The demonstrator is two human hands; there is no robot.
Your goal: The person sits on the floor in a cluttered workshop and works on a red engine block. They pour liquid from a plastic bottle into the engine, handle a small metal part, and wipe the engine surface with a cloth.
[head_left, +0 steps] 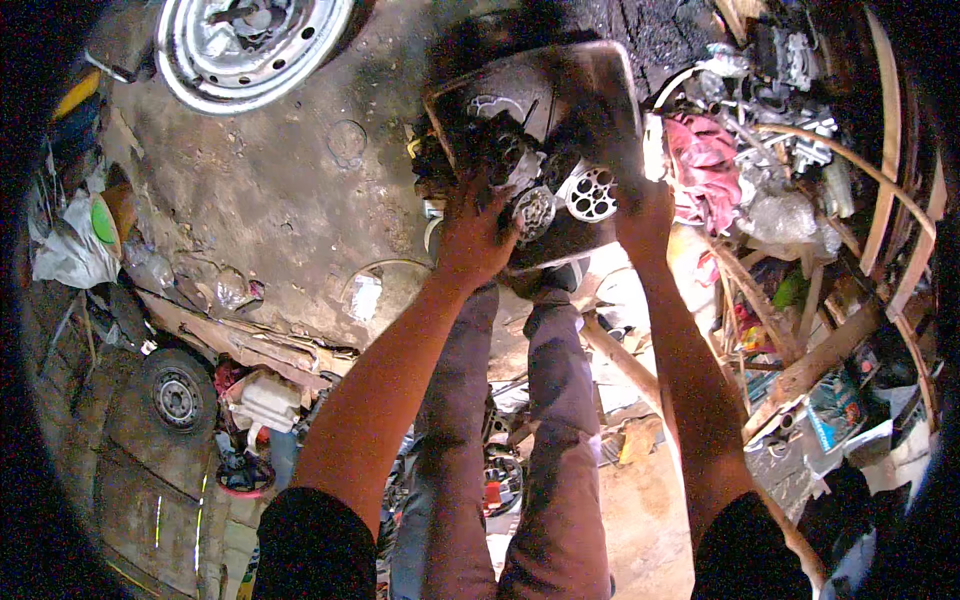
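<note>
A dark, worn metal tray (pixel 585 95) is in front of me, beyond my knees. My left hand (pixel 475 235) is closed on its near left side, the thumb reaching inward beside a round metal part (pixel 534 212). On the tray's right edge my right hand (pixel 645 215) is closed, its fingers partly hidden. Inside lie a pale cylindrical metal part with a ring of round holes (pixel 591 195) and a dark, greasy metal housing (pixel 508 155). A thin, curved gasket-like piece (pixel 497 104) rests farther back in the tray.
A silver wheel rim (pixel 255 50) lies at the far left on the dirty floor (pixel 270 170). To the right are a red cloth (pixel 703 165), metal scrap (pixel 790 130) and wooden sticks (pixel 790 390). A small tyred wheel (pixel 178 391) is at the lower left.
</note>
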